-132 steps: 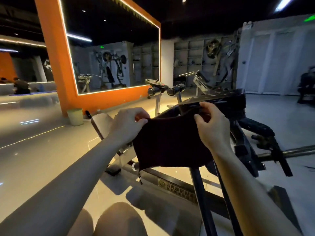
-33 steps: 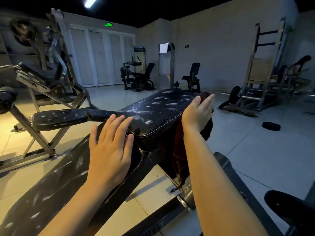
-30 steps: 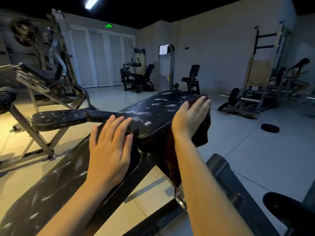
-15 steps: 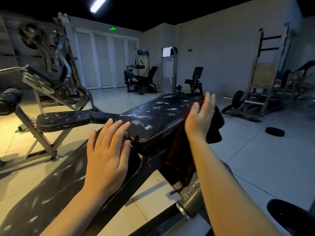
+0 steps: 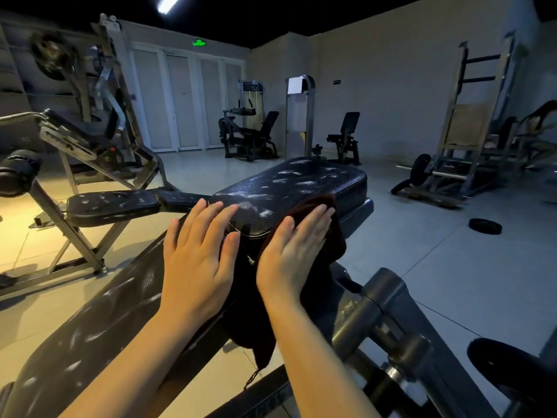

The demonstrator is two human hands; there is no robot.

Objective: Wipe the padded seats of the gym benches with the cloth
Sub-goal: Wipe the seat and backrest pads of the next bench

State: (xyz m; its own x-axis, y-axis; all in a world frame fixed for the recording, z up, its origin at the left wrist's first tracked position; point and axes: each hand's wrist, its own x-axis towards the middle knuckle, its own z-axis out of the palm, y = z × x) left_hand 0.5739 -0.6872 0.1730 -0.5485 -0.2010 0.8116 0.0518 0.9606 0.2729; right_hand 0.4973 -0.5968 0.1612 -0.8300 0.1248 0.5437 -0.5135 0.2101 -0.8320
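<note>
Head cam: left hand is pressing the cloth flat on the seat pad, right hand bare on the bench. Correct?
Hands are swapped. In the head view the right hand presses the dark cloth flat against the near right edge of the seat pad, fingers straight. The left hand lies bare and flat on the bench, fingertips at the pad's near edge.

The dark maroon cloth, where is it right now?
In the head view the dark maroon cloth lies centre-right under the flat right hand, draped over the near right edge of the black padded seat, beside the left hand.
</note>
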